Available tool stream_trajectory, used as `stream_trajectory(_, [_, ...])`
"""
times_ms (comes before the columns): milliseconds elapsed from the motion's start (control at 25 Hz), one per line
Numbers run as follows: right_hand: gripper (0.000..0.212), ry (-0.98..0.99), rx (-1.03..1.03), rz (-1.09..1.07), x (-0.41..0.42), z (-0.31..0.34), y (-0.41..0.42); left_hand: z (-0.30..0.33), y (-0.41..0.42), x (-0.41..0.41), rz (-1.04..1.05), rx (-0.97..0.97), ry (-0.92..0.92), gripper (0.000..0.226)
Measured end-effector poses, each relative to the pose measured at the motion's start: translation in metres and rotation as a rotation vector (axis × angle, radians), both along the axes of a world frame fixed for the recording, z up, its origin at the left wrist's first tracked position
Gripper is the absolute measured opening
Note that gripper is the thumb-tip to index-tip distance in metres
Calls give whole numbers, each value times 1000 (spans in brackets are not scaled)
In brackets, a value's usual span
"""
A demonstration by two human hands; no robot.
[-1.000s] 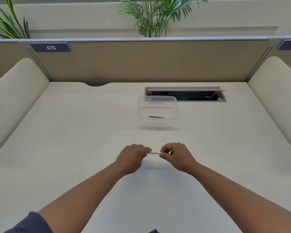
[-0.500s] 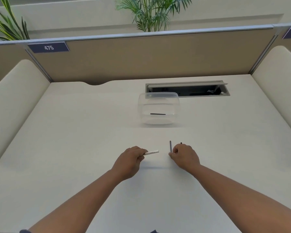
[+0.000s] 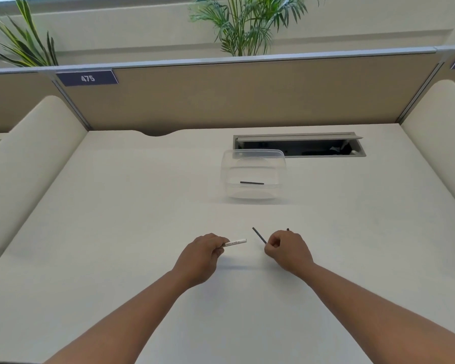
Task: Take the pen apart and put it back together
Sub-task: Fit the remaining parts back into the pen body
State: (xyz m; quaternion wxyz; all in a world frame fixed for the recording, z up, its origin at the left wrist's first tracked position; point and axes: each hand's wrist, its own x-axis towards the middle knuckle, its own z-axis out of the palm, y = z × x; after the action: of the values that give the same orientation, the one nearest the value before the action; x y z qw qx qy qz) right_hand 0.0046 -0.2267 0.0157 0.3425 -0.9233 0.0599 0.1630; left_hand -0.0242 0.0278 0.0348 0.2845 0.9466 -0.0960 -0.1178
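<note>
**Pen apart over the cubicle table**

On the pale table point(image 3: 116, 245), hands are apart: left hand point(image 3: 199, 256) clamps the white barrel point(image 3: 234, 243), right hand point(image 3: 289, 252) pinches the dark refill point(image 3: 259, 235). Align tip with bore before sliding in.

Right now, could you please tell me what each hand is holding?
Left hand: closed on the white pen barrel.
Right hand: closed on the thin dark refill.
</note>
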Motion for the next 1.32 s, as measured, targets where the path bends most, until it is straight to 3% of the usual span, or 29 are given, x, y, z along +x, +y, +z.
stream_trajectory(160, [8, -90, 286, -38, -3, 23, -2, -1, 0, 5, 38, -26, 7, 26])
stream_trajectory(400, [5, -20, 637, -19, -3, 48, -10, 2, -3, 11, 91, -104, -4, 23])
stream_trajectory(800, [8, -1, 472, 129, 0, 51, -22, 8, -9, 20, 94, -102, -10, 24])
stream_trajectory(1080, [14, -221, 110, 314, 16, 57, -28, 8, -8, 27, -49, 93, -93, 31])
stream_trajectory(1320, [14, -266, 175, 335, 23, 66, -17, 7, -21, 30, -52, -45, -28, 31])
